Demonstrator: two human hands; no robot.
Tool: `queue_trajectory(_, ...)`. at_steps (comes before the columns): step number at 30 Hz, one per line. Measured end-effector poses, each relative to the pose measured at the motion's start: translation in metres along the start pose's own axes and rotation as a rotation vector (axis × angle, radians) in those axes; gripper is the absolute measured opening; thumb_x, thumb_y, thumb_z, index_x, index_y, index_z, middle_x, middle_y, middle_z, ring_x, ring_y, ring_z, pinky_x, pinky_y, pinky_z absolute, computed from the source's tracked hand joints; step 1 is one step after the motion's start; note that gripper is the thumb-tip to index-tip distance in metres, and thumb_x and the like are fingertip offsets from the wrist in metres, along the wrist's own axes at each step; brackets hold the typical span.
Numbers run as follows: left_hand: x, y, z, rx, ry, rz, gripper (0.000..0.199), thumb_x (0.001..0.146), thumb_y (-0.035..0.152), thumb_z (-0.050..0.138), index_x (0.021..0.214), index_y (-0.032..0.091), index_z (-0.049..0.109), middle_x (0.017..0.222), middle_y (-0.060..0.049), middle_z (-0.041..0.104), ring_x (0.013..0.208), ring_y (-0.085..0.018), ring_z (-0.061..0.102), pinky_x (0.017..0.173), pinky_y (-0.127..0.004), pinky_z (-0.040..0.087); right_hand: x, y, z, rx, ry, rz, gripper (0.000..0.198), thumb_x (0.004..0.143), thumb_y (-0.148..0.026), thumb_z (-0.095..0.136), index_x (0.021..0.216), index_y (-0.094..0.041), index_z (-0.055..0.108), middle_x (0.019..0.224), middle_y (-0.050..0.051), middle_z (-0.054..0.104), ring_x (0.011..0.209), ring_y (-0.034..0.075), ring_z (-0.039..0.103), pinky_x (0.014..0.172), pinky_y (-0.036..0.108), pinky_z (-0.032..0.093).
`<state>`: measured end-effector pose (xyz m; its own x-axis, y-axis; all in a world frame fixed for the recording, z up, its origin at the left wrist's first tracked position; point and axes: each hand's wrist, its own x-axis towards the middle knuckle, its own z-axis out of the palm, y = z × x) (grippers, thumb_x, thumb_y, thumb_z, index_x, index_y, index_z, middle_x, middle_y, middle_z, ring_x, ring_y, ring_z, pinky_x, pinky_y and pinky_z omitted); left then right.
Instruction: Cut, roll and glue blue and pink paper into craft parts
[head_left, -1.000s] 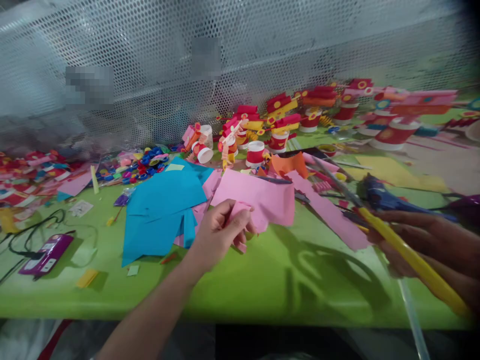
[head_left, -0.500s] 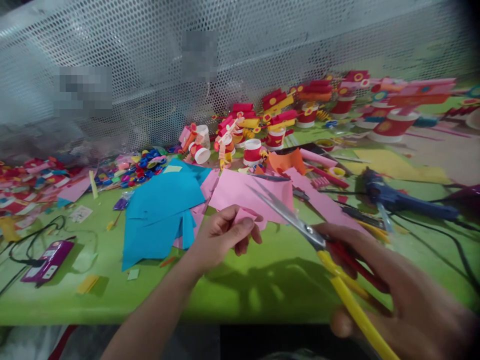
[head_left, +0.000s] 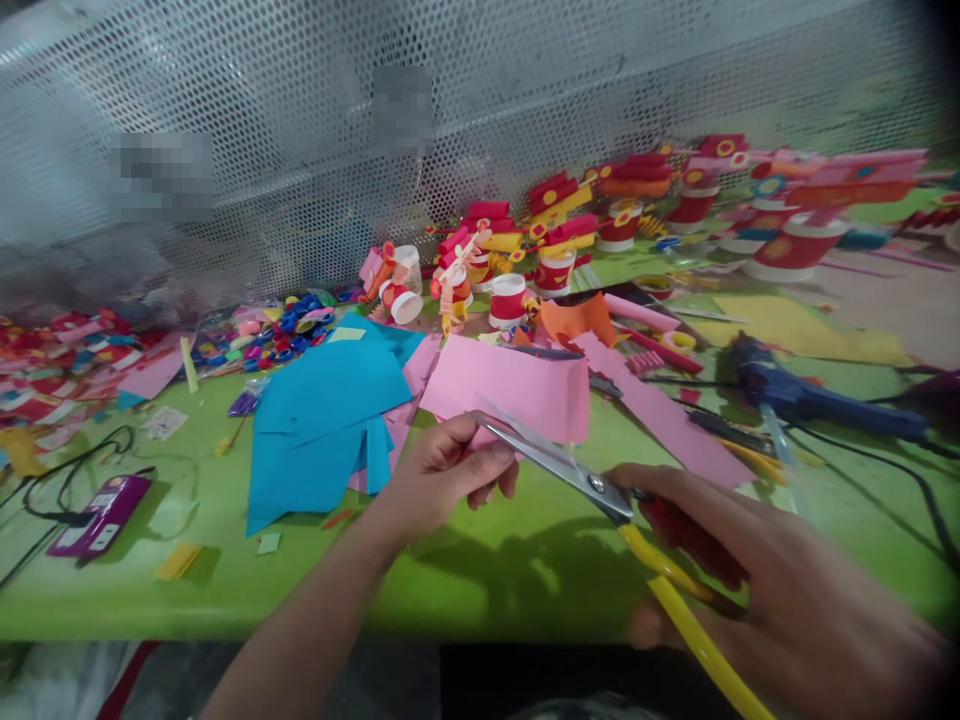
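Note:
My left hand (head_left: 442,465) is closed in a pinch over the green table, on a small piece of pink paper that the fingers and blades now mostly hide. My right hand (head_left: 780,580) grips a pair of scissors (head_left: 571,476) by yellow and red handles. Their blades point left, with the tips at my left fingertips; whether they touch the paper I cannot tell. Just beyond both hands lies a larger pink sheet (head_left: 502,385). Blue paper sheets (head_left: 322,410) lie to the left of it, overlapping, with cut edges.
A blue glue gun (head_left: 817,400) with a cord lies at right. At left is a purple power box (head_left: 101,515) with black cables. Several paper-cup models (head_left: 555,270) stand along the back, before a perforated metal panel (head_left: 300,130). A pink strip (head_left: 667,420) lies at right.
The scissors have moved left and down, and their blades have come closer together. Their tips now meet my left fingertips, covering the pink piece. My left hand has barely moved.

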<state>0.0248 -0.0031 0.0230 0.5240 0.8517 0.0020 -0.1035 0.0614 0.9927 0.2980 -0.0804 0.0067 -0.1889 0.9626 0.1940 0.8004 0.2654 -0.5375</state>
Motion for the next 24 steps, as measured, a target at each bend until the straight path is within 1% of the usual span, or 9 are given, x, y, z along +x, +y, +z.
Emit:
queue_trajectory(3, 0.000, 0.000, 0.000, -0.002, -0.012, 0.004, 0.026, 0.096, 0.044, 0.071, 0.092, 0.019, 0.071, 0.074, -0.001, 0.069, 0.057, -0.008, 0.051, 0.053, -0.021, 0.042, -0.001, 0.003, 0.000, 0.047, 0.003, -0.016, 0.063, 0.072, -0.063, 0.082, 0.125, -0.034, 0.066, 0.077, -0.002, 0.071, 0.053, 0.018, 0.061, 0.045, 0.028, 0.050)
queue_trajectory(6, 0.001, 0.001, 0.001, 0.004, -0.001, -0.007, 0.029, 0.094, 0.047, 0.072, 0.091, 0.018, 0.071, 0.074, -0.003, 0.069, 0.057, -0.009, 0.051, 0.052, -0.021, 0.043, 0.000, 0.004, -0.001, 0.079, 0.027, -0.055, 0.059, 0.078, -0.067, 0.076, 0.125, -0.034, 0.067, 0.070, -0.002, 0.066, 0.049, 0.017, 0.058, 0.041, 0.028, 0.047)
queue_trajectory(10, 0.000, 0.001, 0.001, 0.001, 0.014, -0.024, 0.032, 0.093, 0.049, 0.073, 0.090, 0.017, 0.071, 0.074, -0.004, 0.069, 0.058, -0.010, 0.053, 0.053, -0.021, 0.043, 0.001, 0.004, -0.001, 0.069, 0.044, -0.090, 0.057, 0.080, -0.068, 0.073, 0.125, -0.033, 0.070, 0.057, -0.006, 0.052, 0.042, 0.017, 0.049, 0.037, 0.028, 0.038)
queue_trajectory(14, -0.001, 0.000, 0.001, -0.024, 0.016, -0.042, 0.033, 0.093, 0.048, 0.074, 0.096, 0.016, 0.074, 0.074, -0.003, 0.068, 0.059, -0.010, 0.054, 0.053, -0.021, 0.043, 0.003, 0.003, -0.002, 0.068, 0.094, -0.096, 0.059, 0.076, -0.071, 0.076, 0.119, -0.031, 0.074, 0.055, -0.006, 0.054, 0.041, 0.015, 0.047, 0.041, 0.028, 0.040)
queue_trajectory(16, 0.000, 0.001, 0.002, -0.088, 0.032, -0.064, 0.032, 0.091, 0.045, 0.076, 0.106, 0.017, 0.074, 0.073, -0.002, 0.066, 0.060, -0.010, 0.056, 0.057, -0.022, 0.047, 0.004, 0.003, -0.003, 0.082, 0.116, -0.078, 0.057, 0.076, -0.072, 0.075, 0.116, -0.032, 0.074, 0.060, -0.004, 0.063, 0.044, 0.017, 0.053, 0.043, 0.028, 0.043)
queue_trajectory(19, 0.003, 0.003, 0.003, -0.266, 0.090, -0.090, 0.030, 0.089, 0.038, 0.076, 0.111, 0.019, 0.073, 0.080, -0.003, 0.068, 0.071, -0.015, 0.064, 0.066, -0.027, 0.055, 0.004, 0.004, -0.006, 0.089, 0.140, -0.018, 0.052, 0.082, -0.071, 0.070, 0.121, -0.036, 0.070, 0.084, -0.001, 0.078, 0.062, 0.022, 0.070, 0.052, 0.029, 0.052)
queue_trajectory(21, 0.006, 0.005, 0.003, -0.328, 0.163, -0.082, 0.025, 0.089, 0.036, 0.076, 0.105, 0.018, 0.075, 0.090, -0.005, 0.071, 0.081, -0.017, 0.068, 0.069, -0.028, 0.057, 0.003, 0.006, -0.006, 0.085, 0.154, 0.020, 0.051, 0.085, -0.070, 0.067, 0.125, -0.040, 0.067, 0.094, -0.001, 0.080, 0.070, 0.023, 0.074, 0.057, 0.029, 0.056)
queue_trajectory(22, 0.007, 0.006, 0.003, -0.327, 0.198, -0.072, 0.024, 0.088, 0.036, 0.077, 0.104, 0.019, 0.076, 0.092, -0.005, 0.071, 0.082, -0.017, 0.067, 0.069, -0.027, 0.058, 0.002, 0.008, -0.006, 0.085, 0.158, 0.038, 0.051, 0.085, -0.070, 0.065, 0.127, -0.041, 0.066, 0.096, -0.002, 0.081, 0.072, 0.023, 0.075, 0.058, 0.028, 0.058)
queue_trajectory(24, 0.009, 0.005, 0.002, -0.296, 0.255, -0.048, 0.027, 0.087, 0.038, 0.080, 0.107, 0.021, 0.077, 0.087, -0.002, 0.069, 0.075, -0.013, 0.064, 0.066, -0.025, 0.057, 0.000, 0.011, -0.004, 0.065, 0.180, 0.097, 0.053, 0.084, -0.073, 0.062, 0.127, -0.041, 0.067, 0.100, -0.002, 0.081, 0.076, 0.023, 0.076, 0.060, 0.026, 0.060)
